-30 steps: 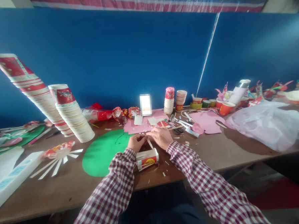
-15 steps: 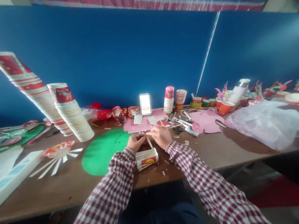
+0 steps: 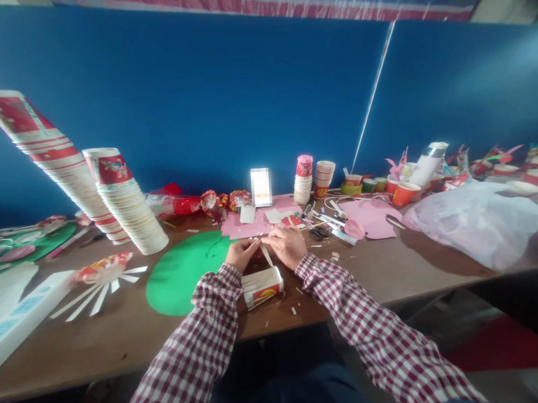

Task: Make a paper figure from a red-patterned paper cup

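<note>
Near the front edge of the brown tabletop (image 3: 168,339), a paper cup (image 3: 266,293) with red and yellow print lies on its side, between and just below the person's forearms. One white strip (image 3: 267,257) rises from the cup toward the fingertips. The left hand (image 3: 243,253) is nearly closed, thumb and forefinger drawn together at the strip's upper end; the right hand (image 3: 286,245) meets it there, also nearly closed, its fingertips pinching the same end. Both sleeves are checked in dark red and white.

Small white scraps (image 3: 294,311) are scattered beside the cup. Left of it lies a rounded green sheet (image 3: 178,281), and beyond that a cut cup (image 3: 102,269) with its strips fanned out, near a long white box (image 3: 27,319). Two tall stacks of paper cups (image 3: 129,209) lean behind these.

Past the hands are pink sheets (image 3: 241,228), black-handled scissors (image 3: 319,233) and two shorter cup stacks (image 3: 303,184). Farther right stand an orange cup (image 3: 405,195) and a white bottle (image 3: 428,164), with a translucent plastic bag (image 3: 482,229) in front of them. A blue panel (image 3: 227,95) rises behind everything.
</note>
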{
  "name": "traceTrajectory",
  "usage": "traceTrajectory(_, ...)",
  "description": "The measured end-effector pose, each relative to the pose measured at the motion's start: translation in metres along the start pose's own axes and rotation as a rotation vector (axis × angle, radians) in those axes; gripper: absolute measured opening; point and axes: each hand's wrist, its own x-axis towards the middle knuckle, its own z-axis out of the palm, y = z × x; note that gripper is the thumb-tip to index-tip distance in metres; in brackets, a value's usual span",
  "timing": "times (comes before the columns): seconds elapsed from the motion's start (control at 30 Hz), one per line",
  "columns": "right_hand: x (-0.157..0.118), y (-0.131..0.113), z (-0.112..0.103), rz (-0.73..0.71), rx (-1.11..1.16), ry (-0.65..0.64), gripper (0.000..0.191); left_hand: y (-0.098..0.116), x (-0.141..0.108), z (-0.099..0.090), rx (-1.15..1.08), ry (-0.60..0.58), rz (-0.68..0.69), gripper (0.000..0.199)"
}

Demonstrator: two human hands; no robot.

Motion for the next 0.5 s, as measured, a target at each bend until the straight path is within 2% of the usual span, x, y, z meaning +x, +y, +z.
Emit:
traceTrajectory(0.33,0.0018,-0.0021,-0.0035,0.048,0.084,-0.052,0.018,-0.0038,0.0008,-0.0003,0.175,0.086,0.118,0.03)
traceTrajectory(0.5,0.0026,-0.0037,-0.0056,0.059,0.111,-0.079,0.02,-0.0045,-0.0007,0.0012,0.215,0.091,0.142,0.031)
